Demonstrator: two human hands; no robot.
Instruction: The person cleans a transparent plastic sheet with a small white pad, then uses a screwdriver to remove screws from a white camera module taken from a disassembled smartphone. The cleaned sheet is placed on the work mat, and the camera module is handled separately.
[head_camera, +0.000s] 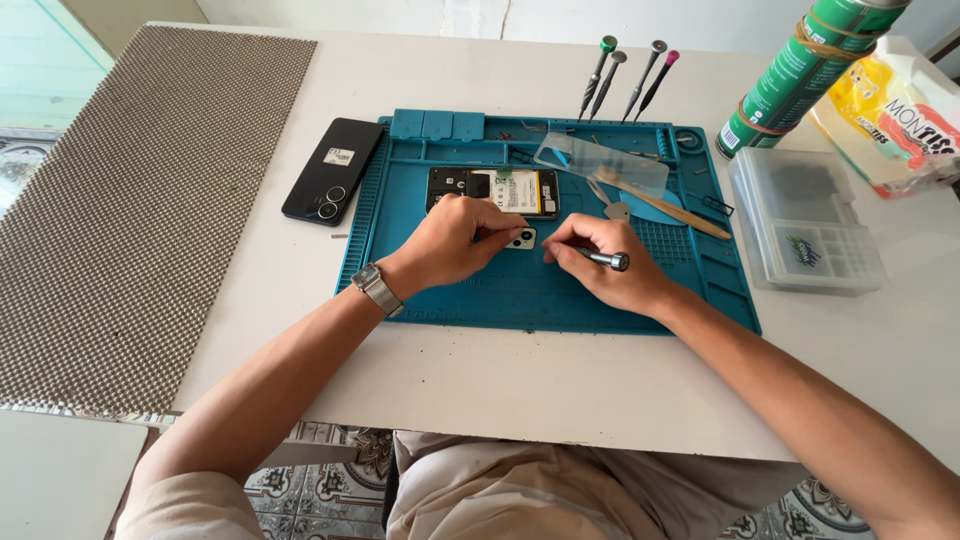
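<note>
Bench clutter around the work mat
Black phone back cover (332, 170) left of it, green spray can (806, 72) and clear plastic organiser box (806, 220) right, four upright screwdrivers (626, 78) behind

Small camera module (521, 238) flat on blue mat (520, 290)

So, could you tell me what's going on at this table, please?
A person is working on an opened phone that lies on a blue mat. The left hand pinches a small camera part just below the phone, and the right hand holds a metal screwdriver with its tip next to that part. A black back cover lies to the mat's left, and four screwdrivers stand behind it.
</note>
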